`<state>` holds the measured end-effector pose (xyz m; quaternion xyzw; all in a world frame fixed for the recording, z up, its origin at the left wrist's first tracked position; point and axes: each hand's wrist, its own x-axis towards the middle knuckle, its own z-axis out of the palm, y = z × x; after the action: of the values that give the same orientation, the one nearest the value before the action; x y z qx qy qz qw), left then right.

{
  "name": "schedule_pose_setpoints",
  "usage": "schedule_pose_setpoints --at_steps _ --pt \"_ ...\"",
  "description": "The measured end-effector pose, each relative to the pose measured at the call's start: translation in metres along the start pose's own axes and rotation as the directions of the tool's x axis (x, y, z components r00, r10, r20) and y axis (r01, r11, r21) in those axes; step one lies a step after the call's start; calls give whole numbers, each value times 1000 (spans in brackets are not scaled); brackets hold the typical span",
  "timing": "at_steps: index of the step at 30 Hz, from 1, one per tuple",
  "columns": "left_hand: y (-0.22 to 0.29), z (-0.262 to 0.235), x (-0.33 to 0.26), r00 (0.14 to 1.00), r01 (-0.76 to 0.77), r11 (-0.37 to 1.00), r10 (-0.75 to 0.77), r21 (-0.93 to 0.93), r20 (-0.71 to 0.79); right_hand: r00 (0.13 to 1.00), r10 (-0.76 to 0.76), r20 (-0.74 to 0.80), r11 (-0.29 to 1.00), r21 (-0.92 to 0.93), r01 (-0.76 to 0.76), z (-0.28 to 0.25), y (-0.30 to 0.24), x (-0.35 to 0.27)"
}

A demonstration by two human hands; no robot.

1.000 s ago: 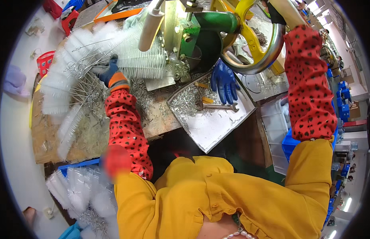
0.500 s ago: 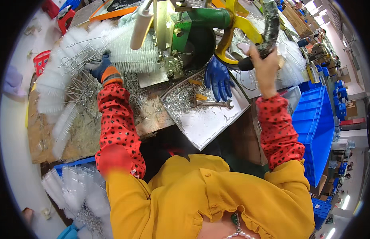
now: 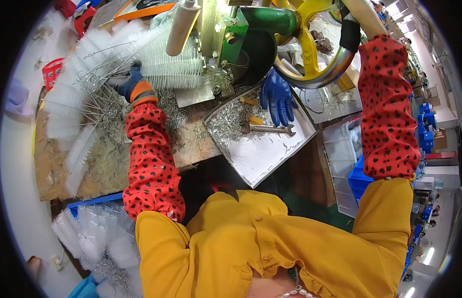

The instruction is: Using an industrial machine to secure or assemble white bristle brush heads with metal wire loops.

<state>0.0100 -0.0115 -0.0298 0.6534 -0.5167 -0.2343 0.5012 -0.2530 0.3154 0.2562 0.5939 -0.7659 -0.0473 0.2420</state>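
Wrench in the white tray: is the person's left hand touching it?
Apart. The head view shows the gloved left hand beside the white brushes, with wire scraps and bench between it and the wrench.

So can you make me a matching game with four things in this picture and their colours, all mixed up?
Things:
1. wrench
2. loose glove
3. wheel spokes
4. brush bristles

Colours:
A. white
B. silver-grey
C. yellow
D. blue

Right pairs: 1-B, 2-D, 3-C, 4-A
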Motion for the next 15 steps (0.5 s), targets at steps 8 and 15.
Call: schedule_pose_setpoints --at_steps 8,15 --pt "1 -9 -10 994 -108 914 85 -390 -76 527 787 -320 535 779 -326 73 -100 -83" --pt "23 -12 -26 1000 9 875 3 -485 24 448 855 -261 408 872 -270 123 -129 -122"
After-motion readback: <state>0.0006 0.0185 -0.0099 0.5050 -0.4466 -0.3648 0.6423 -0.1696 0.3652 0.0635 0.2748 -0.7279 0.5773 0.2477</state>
